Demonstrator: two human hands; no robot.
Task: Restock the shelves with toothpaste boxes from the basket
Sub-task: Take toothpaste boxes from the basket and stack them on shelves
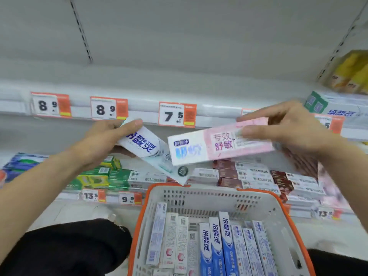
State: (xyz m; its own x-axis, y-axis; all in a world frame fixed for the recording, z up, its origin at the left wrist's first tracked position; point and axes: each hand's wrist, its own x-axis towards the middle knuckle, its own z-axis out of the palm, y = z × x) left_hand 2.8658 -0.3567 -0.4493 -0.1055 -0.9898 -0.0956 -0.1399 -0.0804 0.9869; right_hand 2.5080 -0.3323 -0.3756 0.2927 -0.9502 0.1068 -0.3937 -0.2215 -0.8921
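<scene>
A: Nearest me, the basket (282,214), grey mesh with an orange rim. What's in it?

B: Toothpaste boxes (216,246) standing on end, packed side by side: blue ones in the middle, white ones to either side. I judge them light, stiff card, smooth-faced and a bit slippery. Corners would crush under a hard squeeze.

A: Where do I take hold?

B: Across the long faces, thumb on one side, fingers on the other, near one end. That is how both hands have theirs now.

A: Left hand (103,142)?

B: Above the basket's far left corner. Fingers and thumb curled round the upper end of a white box (147,150) with blue lettering; its lower end slants down toward the basket rim.

A: Right hand (288,128)?

B: Above the basket's far right, level with the left. It pinches the right end of a pink box (221,145), thumb on the front, fingers behind. The box lies nearly level, its free end overlapping the white one. Touching or not, I cannot tell.

A: Beyond them?

B: The lower shelf (249,178) carries stacked boxes, green and maroon. The upper shelf (139,84), above the price tags (177,114), shows bare white, apart from stock at its far right.
</scene>
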